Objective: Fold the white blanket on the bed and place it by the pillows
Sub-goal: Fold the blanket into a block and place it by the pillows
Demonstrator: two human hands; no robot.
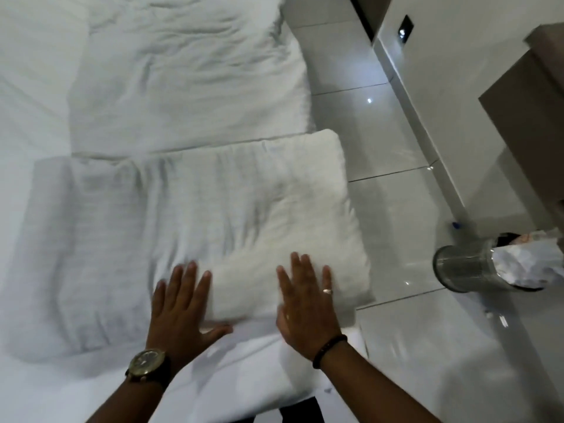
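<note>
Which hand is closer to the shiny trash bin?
Right. The right hand lies flat on the blanket's edge nearest the trash bin; the left hand is farther.

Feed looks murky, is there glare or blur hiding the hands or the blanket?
Head view: dim, bluish light, but both the left hand and right hand read clearly, flat on the folded blanket; glare only on the floor tiles; wide-angle bending at edges.

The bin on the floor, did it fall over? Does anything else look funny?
The round metal mesh bin appears tipped on the shiny white tiled floor, crumpled paper at its mouth. The folded white blanket looks neat under both flat hands.
</note>
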